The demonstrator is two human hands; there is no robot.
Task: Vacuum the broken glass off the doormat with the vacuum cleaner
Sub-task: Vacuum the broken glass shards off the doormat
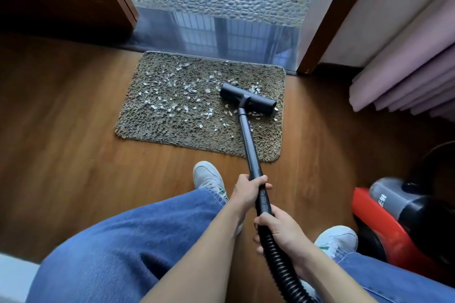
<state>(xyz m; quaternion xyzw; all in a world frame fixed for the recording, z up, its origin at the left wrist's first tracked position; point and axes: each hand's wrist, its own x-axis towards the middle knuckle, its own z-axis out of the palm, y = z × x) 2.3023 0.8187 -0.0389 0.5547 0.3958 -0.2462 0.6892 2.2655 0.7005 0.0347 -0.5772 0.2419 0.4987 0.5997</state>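
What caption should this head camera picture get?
The left hand and right hand hold the vacuum tube, its head on the doormat among broken glass.

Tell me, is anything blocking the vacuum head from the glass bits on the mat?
Nothing visible is. The dark T-shaped vacuum head rests on the shaggy brown doormat, and the pale glass shards lie right beside it on open pile.

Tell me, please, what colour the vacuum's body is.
The body is red and black; head view.
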